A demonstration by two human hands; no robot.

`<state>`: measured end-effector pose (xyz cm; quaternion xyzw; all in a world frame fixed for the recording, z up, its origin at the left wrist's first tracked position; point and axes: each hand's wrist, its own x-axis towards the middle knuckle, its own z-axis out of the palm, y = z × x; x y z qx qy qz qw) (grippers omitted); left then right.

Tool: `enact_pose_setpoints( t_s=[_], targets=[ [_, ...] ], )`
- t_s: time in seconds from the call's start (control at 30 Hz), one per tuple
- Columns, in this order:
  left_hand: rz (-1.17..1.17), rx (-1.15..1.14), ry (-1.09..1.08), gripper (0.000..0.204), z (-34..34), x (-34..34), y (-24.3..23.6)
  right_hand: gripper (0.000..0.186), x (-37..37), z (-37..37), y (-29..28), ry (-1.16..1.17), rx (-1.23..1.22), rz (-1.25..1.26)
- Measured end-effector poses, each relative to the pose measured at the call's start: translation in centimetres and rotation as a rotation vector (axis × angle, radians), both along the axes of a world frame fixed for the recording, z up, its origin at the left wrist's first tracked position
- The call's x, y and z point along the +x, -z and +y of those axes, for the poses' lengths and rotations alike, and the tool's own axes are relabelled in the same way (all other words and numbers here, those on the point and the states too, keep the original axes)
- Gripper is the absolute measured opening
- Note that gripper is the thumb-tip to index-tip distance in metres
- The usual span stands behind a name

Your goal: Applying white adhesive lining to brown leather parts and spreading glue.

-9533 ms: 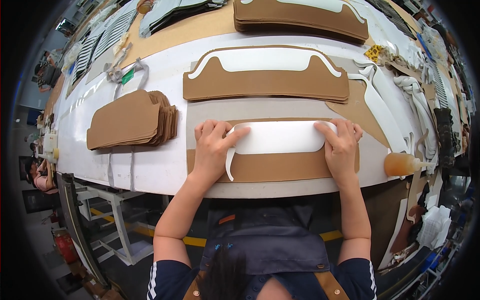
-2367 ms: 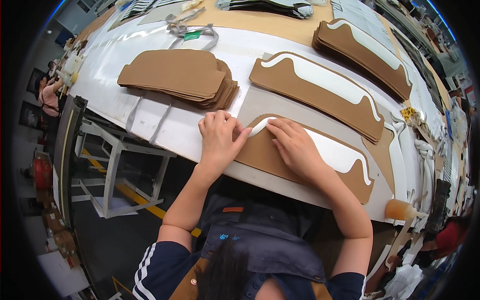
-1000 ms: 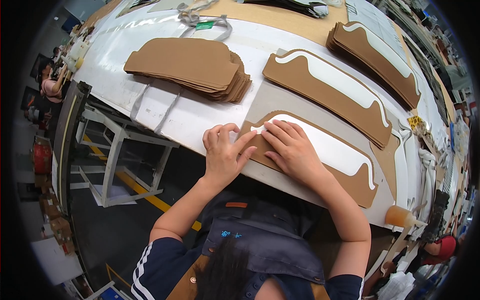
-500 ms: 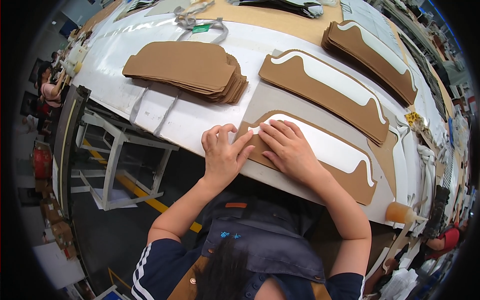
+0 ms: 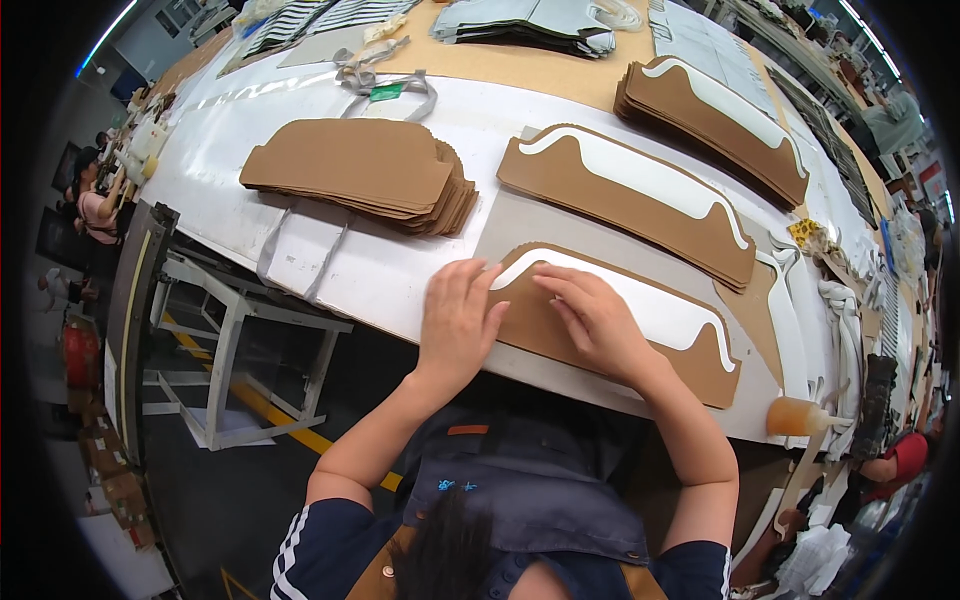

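Note:
A brown panel (image 5: 538, 325) with a curved upper edge lies in front of me at the table's near edge. On it rests a white shaped piece (image 5: 655, 305), its wavy outline following the panel's top. My left hand (image 5: 460, 315) is at the panel's left end, fingers stretched out and close together, thumb apart, fingertips by the white piece's narrow tip. Over the panel's middle is my right hand (image 5: 605, 325), fingers loosely bent and thumb apart, fingertips at the white piece's lower edge. Neither hand holds anything; whether the fingertips touch the pieces I cannot tell.
Beyond lie two brown stacks (image 5: 545, 165) (image 5: 650, 100) topped with white pieces. A stack of plain brown panels (image 5: 350, 160) sits left, near a grey strap (image 5: 420, 100). An amber squeeze bottle (image 5: 793, 416) lies at the right edge. A white metal frame (image 5: 232, 350) stands below left.
My right hand has drawn back from lying flat on the white piece, its fingers now bent. My left fingers have straightened from a curl. The view has shifted slightly.

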<state>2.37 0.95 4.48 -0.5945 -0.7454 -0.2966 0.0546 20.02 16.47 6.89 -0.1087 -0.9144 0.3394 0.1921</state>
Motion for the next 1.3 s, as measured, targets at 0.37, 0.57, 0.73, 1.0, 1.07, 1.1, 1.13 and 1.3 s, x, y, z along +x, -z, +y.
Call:
enact_pose_setpoints(
  t_s=[0.37,0.57,0.73,1.0,1.07,1.1,1.13,1.3],
  targets=[
    [0.091,-0.220,0.281,0.065,6.0,3.8,1.8,0.082,6.1,-0.5,1.6,0.280,0.402,-0.399],
    [0.080,-0.244,0.271,0.065,6.2,3.8,1.4,0.090,11.4,-1.3,1.6,0.610,0.328,-0.452],
    [0.093,-0.268,0.275,0.064,6.2,4.0,1.1,0.062,13.7,-1.0,2.8,0.874,0.412,-0.270],
    [0.106,-0.264,0.301,0.065,5.1,3.1,1.2,0.037,16.7,-2.8,3.2,1.045,0.388,-0.140],
    [0.045,-0.296,0.304,0.066,3.6,2.4,0.8,0.035,18.2,-4.0,2.8,1.052,0.378,-0.129],
    [0.046,-0.298,0.316,0.066,2.7,2.2,0.3,0.034,19.0,-4.5,2.7,1.059,0.344,-0.098],
    [0.031,-0.307,0.307,0.067,1.7,1.9,-0.3,0.033,19.6,-4.9,2.5,1.065,0.310,-0.066],
    [0.002,-0.263,0.277,0.061,-2.4,0.0,-0.6,0.027,20.8,-4.8,2.3,1.093,0.244,0.019]
  ],
)
